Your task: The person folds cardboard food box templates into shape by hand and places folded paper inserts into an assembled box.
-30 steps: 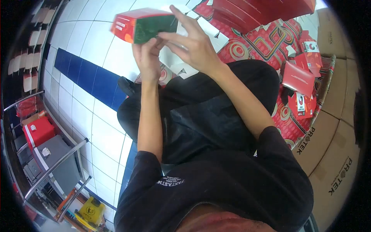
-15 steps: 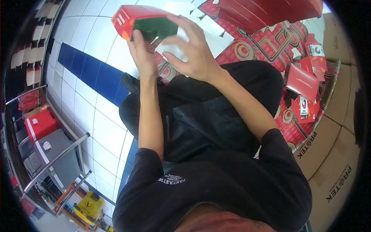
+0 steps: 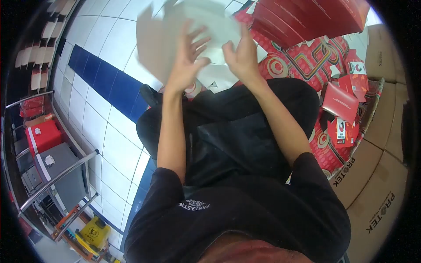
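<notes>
Head view: my two hands are raised and both are open, the left hand with fingers spread, the right hand with thumb and fingers apart. I count one blurred white carton (whether its panels are one sheet or more, I cannot tell). It lies just beyond my hands, reaching out left of the left one; blur hides whether I touch it. On one patterned cloth at right lie at least three small red boxes.
</notes>
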The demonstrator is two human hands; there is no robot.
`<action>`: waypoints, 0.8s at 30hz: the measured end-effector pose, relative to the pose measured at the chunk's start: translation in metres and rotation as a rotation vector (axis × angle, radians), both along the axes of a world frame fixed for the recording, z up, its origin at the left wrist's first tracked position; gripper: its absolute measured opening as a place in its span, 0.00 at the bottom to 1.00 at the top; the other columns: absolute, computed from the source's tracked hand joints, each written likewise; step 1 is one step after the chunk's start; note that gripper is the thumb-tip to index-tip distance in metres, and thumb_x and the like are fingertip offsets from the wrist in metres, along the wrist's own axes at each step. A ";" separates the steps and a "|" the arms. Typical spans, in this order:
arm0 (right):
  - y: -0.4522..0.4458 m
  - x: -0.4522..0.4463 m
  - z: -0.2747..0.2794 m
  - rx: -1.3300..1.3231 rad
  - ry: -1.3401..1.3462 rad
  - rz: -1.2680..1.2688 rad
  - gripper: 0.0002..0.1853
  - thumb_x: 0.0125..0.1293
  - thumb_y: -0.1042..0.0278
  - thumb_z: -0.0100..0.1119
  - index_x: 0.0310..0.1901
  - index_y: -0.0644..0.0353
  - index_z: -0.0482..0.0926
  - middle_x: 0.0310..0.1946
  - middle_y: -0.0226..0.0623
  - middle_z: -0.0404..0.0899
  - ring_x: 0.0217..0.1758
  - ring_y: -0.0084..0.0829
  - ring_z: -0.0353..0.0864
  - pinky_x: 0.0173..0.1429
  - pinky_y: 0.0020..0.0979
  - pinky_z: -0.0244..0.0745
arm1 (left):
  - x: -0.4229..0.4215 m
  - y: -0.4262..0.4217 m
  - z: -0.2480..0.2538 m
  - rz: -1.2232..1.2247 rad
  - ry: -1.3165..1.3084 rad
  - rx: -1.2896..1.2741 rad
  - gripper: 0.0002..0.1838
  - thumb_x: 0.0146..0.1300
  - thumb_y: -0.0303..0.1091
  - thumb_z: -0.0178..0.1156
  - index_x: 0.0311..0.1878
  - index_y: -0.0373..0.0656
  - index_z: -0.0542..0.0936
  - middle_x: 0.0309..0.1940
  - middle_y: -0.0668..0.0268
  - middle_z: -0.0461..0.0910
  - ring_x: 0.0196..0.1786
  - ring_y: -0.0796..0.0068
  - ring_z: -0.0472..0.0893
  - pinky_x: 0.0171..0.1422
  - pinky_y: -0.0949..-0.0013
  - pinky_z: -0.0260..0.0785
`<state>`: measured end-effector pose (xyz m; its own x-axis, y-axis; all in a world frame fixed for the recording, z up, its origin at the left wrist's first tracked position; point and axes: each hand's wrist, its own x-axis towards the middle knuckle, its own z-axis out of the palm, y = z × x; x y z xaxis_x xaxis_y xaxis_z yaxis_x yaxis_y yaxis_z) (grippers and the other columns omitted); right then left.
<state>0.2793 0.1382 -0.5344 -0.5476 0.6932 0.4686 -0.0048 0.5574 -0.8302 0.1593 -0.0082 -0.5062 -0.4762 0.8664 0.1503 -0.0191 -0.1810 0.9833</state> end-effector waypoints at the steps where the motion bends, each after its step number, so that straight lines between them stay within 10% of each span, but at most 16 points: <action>1: -0.009 -0.001 0.011 0.026 0.087 0.062 0.17 0.67 0.78 0.64 0.57 0.66 0.80 0.48 0.52 0.83 0.54 0.57 0.85 0.61 0.49 0.78 | 0.000 -0.001 0.015 0.062 -0.181 0.135 0.52 0.69 0.26 0.66 0.91 0.56 0.50 0.82 0.58 0.69 0.79 0.45 0.75 0.82 0.44 0.69; 4: -0.023 -0.004 0.010 0.182 0.037 0.209 0.14 0.67 0.78 0.65 0.54 0.61 0.83 0.47 0.46 0.83 0.51 0.54 0.84 0.60 0.50 0.79 | -0.025 -0.029 0.011 0.020 -0.713 0.416 0.36 0.75 0.39 0.67 0.83 0.53 0.66 0.73 0.56 0.78 0.70 0.53 0.81 0.75 0.47 0.74; 6: -0.026 -0.007 -0.003 0.356 -0.102 0.225 0.21 0.61 0.79 0.68 0.58 0.58 0.83 0.51 0.42 0.84 0.54 0.51 0.83 0.63 0.47 0.79 | -0.018 -0.023 0.025 0.490 -0.572 0.049 0.21 0.81 0.46 0.63 0.69 0.48 0.77 0.61 0.59 0.84 0.62 0.59 0.84 0.70 0.49 0.75; 10: -0.044 0.000 0.005 0.244 -0.121 0.181 0.24 0.62 0.70 0.73 0.60 0.56 0.81 0.49 0.39 0.84 0.53 0.48 0.86 0.54 0.47 0.83 | -0.058 -0.028 -0.034 0.437 -0.518 -0.062 0.14 0.82 0.36 0.61 0.63 0.42 0.78 0.50 0.63 0.86 0.60 0.62 0.85 0.66 0.53 0.79; 14: -0.034 -0.005 -0.005 -0.017 -0.005 0.177 0.17 0.76 0.65 0.67 0.61 0.60 0.78 0.50 0.44 0.86 0.50 0.48 0.91 0.54 0.47 0.86 | -0.014 -0.002 -0.012 0.618 -0.237 0.098 0.20 0.80 0.28 0.65 0.68 0.35 0.70 0.57 0.57 0.82 0.61 0.61 0.85 0.67 0.56 0.83; 20: -0.035 0.007 0.021 -0.674 0.190 0.221 0.14 0.85 0.65 0.60 0.59 0.69 0.75 0.47 0.45 0.85 0.40 0.33 0.94 0.26 0.29 0.80 | 0.016 0.017 -0.014 0.683 0.296 0.102 0.33 0.75 0.22 0.71 0.76 0.31 0.63 0.64 0.50 0.80 0.61 0.60 0.85 0.65 0.62 0.83; 22: -0.031 0.003 0.015 -0.607 0.244 0.193 0.12 0.81 0.71 0.64 0.58 0.68 0.81 0.48 0.43 0.86 0.41 0.32 0.95 0.32 0.31 0.84 | 0.017 0.019 -0.018 0.631 0.257 0.044 0.30 0.75 0.23 0.72 0.73 0.29 0.69 0.63 0.50 0.83 0.60 0.60 0.87 0.65 0.62 0.83; 24: -0.025 0.000 0.003 0.130 0.307 0.106 0.14 0.72 0.76 0.70 0.57 0.60 0.89 0.49 0.38 0.88 0.44 0.33 0.94 0.40 0.35 0.88 | 0.019 0.020 -0.013 0.639 0.253 0.072 0.23 0.75 0.22 0.71 0.68 0.28 0.75 0.60 0.50 0.86 0.59 0.62 0.88 0.65 0.62 0.84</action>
